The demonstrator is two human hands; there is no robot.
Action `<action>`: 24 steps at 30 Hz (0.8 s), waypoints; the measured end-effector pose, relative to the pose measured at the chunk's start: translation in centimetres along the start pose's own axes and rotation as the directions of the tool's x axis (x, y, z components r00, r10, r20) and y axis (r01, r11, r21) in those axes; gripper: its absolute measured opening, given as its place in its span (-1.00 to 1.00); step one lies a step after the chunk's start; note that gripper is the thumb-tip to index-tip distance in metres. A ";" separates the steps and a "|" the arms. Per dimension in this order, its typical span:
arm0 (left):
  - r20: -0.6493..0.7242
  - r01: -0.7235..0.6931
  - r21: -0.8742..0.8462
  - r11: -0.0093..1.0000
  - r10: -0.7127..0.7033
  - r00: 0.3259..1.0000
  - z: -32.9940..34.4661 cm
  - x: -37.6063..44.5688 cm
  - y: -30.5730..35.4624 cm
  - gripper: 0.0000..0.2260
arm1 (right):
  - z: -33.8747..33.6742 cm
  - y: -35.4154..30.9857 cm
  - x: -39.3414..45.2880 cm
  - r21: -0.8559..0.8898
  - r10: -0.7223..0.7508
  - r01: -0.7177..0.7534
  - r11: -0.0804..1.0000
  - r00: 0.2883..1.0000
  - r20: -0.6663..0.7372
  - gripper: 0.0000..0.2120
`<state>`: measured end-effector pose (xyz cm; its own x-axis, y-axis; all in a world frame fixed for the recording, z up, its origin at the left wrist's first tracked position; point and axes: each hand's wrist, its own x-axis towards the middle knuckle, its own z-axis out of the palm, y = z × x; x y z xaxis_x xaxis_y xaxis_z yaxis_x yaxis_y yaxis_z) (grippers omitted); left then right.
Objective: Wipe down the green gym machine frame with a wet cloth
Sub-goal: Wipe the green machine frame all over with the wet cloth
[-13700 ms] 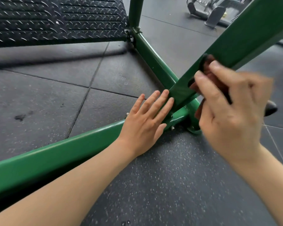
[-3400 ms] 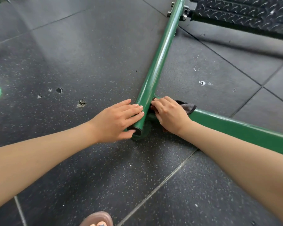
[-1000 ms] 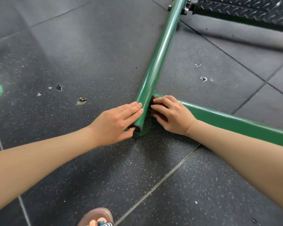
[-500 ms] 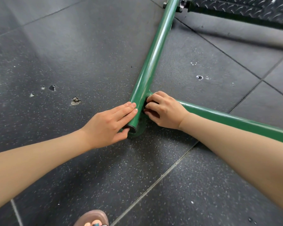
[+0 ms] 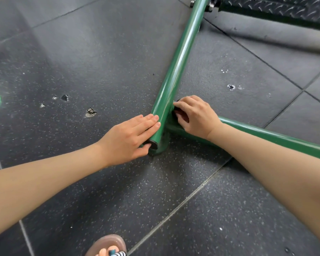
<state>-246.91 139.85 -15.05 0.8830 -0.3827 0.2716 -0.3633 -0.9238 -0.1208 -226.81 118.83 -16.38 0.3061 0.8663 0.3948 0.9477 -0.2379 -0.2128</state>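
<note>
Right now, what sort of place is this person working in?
Most likely a gym. The floor is dark speckled rubber tiling, a green tubular machine frame lies low across it, and a black diamond-tread plate bolts onto that frame.

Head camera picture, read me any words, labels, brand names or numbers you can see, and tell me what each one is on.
There is no readable text here.
Green frame tubes: plain paint, no label or sticker showing.
Black tread plate: only a raised pattern.
Rubber floor: flecks and chips, no markings.
Sandal: no brand visible.
</note>
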 end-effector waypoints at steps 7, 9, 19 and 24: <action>0.059 -0.026 0.025 0.999 0.025 0.998 -0.8 0.2 -0.2 -0.47 | -0.6 -1.3 -0.9 -0.048 -0.035 0.040 0.998 0.995 0.096 -0.53; 0.066 -0.043 0.044 0.998 0.040 0.997 -1.2 0.3 -0.3 -0.47 | -1.1 -1.2 -1.4 -0.069 -0.086 0.094 0.993 0.990 0.109 -0.58; -0.150 -0.085 0.188 0.978 0.114 0.982 -8.0 9.7 -1.8 -0.56 | -13.1 2.2 0.4 -0.211 -0.221 0.198 0.957 0.971 -0.094 -0.71; -0.257 -0.097 0.280 0.955 0.172 0.951 -13.8 16.2 -3.2 -0.56 | -22.0 3.5 2.1 -0.324 -0.189 0.102 0.940 0.950 -0.249 -0.72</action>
<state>-235.50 136.53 2.88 0.7011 -0.5251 0.4825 -0.3494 -0.8428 -0.4095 -220.83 110.16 3.33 0.1343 0.7585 0.6377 0.9518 -0.2778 0.1300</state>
